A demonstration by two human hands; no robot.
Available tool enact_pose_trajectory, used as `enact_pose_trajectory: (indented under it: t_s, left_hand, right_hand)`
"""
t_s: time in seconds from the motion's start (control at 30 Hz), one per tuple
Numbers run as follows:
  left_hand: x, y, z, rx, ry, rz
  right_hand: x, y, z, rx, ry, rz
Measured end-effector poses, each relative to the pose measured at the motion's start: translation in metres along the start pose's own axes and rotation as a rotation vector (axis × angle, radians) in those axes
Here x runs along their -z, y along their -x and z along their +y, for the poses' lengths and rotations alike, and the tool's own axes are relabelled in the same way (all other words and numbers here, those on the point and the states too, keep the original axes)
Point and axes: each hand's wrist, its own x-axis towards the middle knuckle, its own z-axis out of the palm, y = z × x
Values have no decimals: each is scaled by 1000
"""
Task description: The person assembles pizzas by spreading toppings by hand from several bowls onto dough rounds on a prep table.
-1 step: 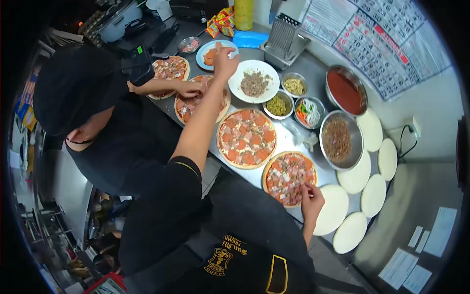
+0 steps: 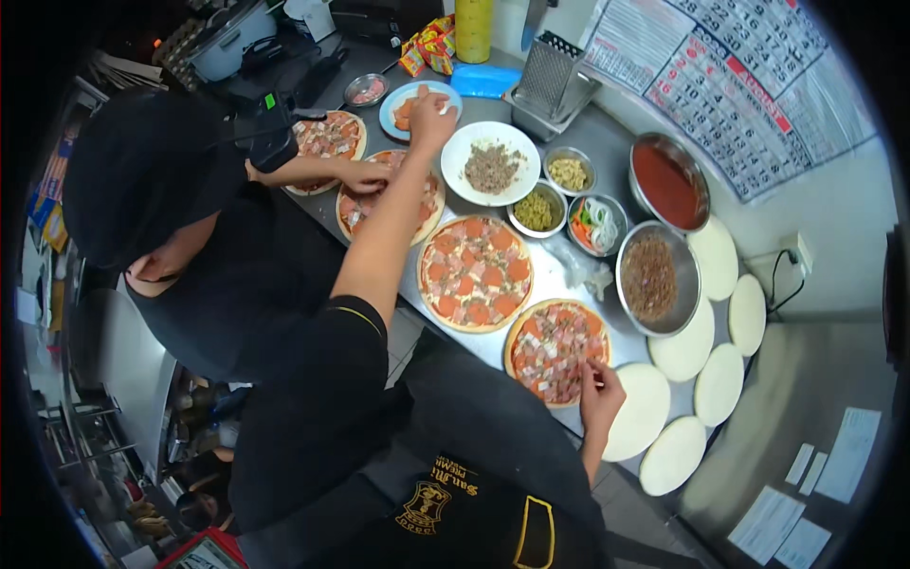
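Note:
My left hand (image 2: 431, 119) is over a pale blue plate (image 2: 389, 116) of orange-red meat slices (image 2: 403, 115). Its fingers are bent down and drawn together at the slices; what they pinch, if anything, is hidden. At the near right, my right hand (image 2: 600, 400) has its fingertips pressed together at the edge of a pizza (image 2: 557, 346) topped with meat slices, pale cubes and shreds. Whatever lies in that pinch is too small to make out. Another topped pizza (image 2: 474, 270) lies between my two arms.
A co-worker in a black cap (image 2: 142, 171) stands at my left, one hand (image 2: 365, 176) on a pizza (image 2: 417, 204). Bowls of sauce (image 2: 669, 180), brown topping (image 2: 649, 284) and vegetables (image 2: 595, 228) stand along the wall. Several bare dough rounds (image 2: 637, 412) lie right. A box grater (image 2: 552, 76) stands behind.
My left hand has shifted slightly left over the blue plate. The view has tilted a little; my right hand stays at the same pizza's edge.

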Motion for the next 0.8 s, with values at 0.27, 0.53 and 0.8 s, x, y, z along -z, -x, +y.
enact_pose_trajectory:
  t_s: [0.27,0.53,0.8]
  left_hand:
    - [1,-68,-129,321,-440,-156]
    - [-9,-131,-256,302,-625,-158]
    - [-17,-168,-306,350,-640,-464]
  right_hand:
    - [-1,-5,-5,-168,22,116]
    - [-8,-12,7,-213,60,248]
    - [-2,-39,-1,-267,179,242]
